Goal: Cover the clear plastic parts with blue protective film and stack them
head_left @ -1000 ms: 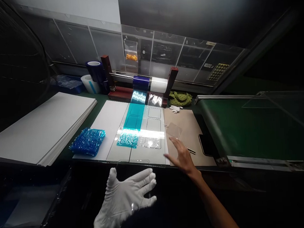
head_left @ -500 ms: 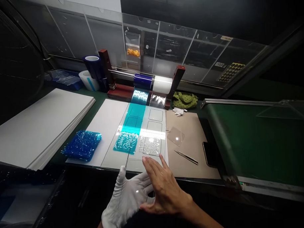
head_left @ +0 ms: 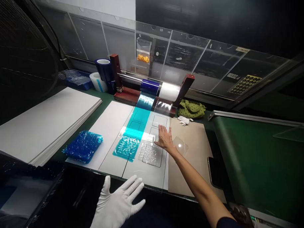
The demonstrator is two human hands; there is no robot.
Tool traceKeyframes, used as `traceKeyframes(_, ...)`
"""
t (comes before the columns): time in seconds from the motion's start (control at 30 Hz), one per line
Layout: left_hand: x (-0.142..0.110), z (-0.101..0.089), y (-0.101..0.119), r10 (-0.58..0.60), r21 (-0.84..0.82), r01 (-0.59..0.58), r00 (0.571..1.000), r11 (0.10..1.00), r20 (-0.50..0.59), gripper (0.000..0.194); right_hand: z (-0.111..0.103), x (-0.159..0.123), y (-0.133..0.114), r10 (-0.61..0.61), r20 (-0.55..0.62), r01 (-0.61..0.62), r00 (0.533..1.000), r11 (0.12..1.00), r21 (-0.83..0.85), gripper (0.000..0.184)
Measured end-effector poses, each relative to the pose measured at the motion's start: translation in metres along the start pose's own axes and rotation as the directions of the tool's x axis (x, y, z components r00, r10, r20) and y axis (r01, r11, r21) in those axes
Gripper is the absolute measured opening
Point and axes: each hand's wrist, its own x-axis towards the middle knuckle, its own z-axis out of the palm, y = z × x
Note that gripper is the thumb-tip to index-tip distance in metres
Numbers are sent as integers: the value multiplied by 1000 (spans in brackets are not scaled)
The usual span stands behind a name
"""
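My left hand (head_left: 120, 201), in a white glove, is held open with fingers spread in front of the table's near edge. I see nothing in it. My bare right hand (head_left: 164, 137) reaches over the board (head_left: 114, 167) with drawn outlines, its fingers stretched out above the clear film strip (head_left: 149, 152); whether it touches the film I cannot tell. Beside that strip runs a blue film strip (head_left: 136, 123) from a blue roll (head_left: 150, 86). The clear strip leads to a white roll (head_left: 169, 91). A clear square plate (head_left: 180, 144) lies partly behind my right wrist.
A stack of blue film-covered pieces (head_left: 84, 146) and a white board stack (head_left: 47, 121) are at left. On the right are a phone (head_left: 216, 171), a green mat (head_left: 253, 157) and a green dotted pouch (head_left: 191, 109). Spare rolls (head_left: 98, 82) stand behind.
My right hand has moved away from the left, forward over the clear film. My left hand has shifted left and down, fingers spread. The tweezers are now hidden by my right arm. The view has shifted.
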Motion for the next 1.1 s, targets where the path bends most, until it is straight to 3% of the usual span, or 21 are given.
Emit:
traceKeyframes(0.1,3,-1,-2,22,9,-23,999,1000,32,87,12,10,1,-29,17,30,999,999,-31,96)
traceKeyframes(0.3,11,-1,0,66,4,-66,998,998,-9,81,28,15,2,-77,35,79,996,996,-47,95)
traceKeyframes(0.83,27,-6,9,47,-53,-47,999,997,-6,81,36,17,10,-100,47,100,994,995,-3,89)
traceKeyframes(0.93,26,-11,10,53,-59,-55,998,997,-25,82,25,13,21,-41,7,41,999,999,6,82)
traceKeyframes(1.03,24,-13,10,67,-55,-68,997,996,-25,86,7,1,42,107,-36,-107,994,994,-6,62)
traceKeyframes(1.1,24,-13,10,81,-52,-82,996,995,-27,88,-3,-8,57,219,4,-219,976,976,-11,47)
